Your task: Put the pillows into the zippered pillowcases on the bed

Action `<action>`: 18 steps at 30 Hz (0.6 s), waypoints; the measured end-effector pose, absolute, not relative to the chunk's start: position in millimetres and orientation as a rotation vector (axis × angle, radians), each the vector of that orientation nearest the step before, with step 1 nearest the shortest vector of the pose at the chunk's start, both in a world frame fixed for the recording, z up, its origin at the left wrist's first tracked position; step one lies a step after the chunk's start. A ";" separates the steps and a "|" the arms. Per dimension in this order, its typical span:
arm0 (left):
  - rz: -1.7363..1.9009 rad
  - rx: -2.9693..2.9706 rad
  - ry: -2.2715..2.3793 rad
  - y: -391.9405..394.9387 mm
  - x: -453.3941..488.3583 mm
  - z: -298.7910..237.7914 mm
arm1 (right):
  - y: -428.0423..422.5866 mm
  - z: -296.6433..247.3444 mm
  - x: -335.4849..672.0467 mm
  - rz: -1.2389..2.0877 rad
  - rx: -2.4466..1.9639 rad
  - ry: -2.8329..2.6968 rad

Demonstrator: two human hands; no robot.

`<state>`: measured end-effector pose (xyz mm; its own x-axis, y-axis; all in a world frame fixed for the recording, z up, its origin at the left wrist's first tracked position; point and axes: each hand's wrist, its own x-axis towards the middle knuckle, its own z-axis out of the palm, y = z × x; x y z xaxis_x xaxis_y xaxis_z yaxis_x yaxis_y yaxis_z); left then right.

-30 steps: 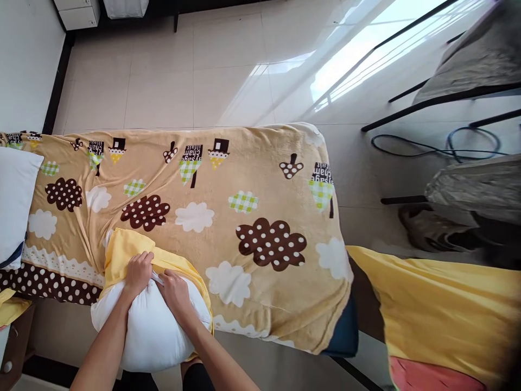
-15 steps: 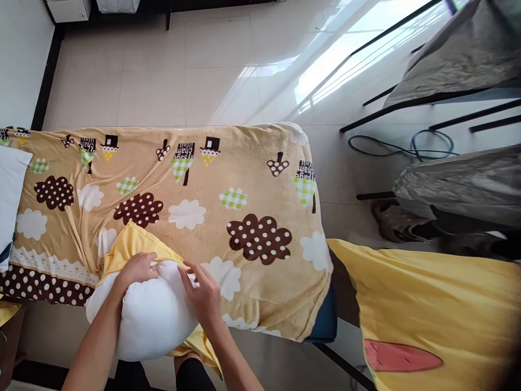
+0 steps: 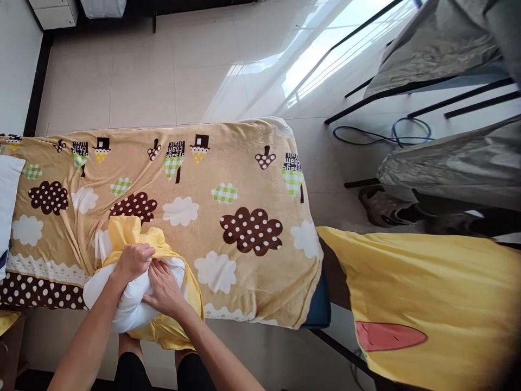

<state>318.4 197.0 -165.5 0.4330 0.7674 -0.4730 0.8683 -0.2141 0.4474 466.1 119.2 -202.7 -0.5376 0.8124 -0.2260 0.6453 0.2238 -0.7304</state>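
A white pillow (image 3: 126, 307) lies at the near edge of the bed, partly inside a yellow pillowcase (image 3: 134, 233) whose mouth wraps round it. My left hand (image 3: 132, 260) is closed on the pillowcase edge at the top of the pillow. My right hand (image 3: 163, 290) lies right beside it with its fingers pressed into the white pillow, pinching the fabric. The yellow cloth also hangs below the pillow, over my knees.
The bed carries a tan blanket (image 3: 228, 179) with brown and white cloud shapes. A second white pillow (image 3: 6, 190) lies at the far left. A yellow cloth with a red patch (image 3: 427, 304) lies to the right. Black-framed chairs (image 3: 427, 81) and a cable (image 3: 382, 136) stand on the tiled floor.
My right hand has come back from the pillow's right side to the middle, next to my left hand. More yellow pillowcase now covers the pillow's right side and the pillow looks squeezed smaller.
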 end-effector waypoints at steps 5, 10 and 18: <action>-0.303 2.108 1.398 197.9 317.7 -162.1 | 129.0 -215.0 458.8 1.094 -1.530 -2.217; -0.266 2.073 1.388 212.2 310.7 -161.5 | 152.4 -220.6 455.0 1.113 -1.634 -2.231; -0.375 2.162 1.316 216.3 291.8 -162.0 | 175.4 -226.5 416.1 1.110 -1.708 -2.221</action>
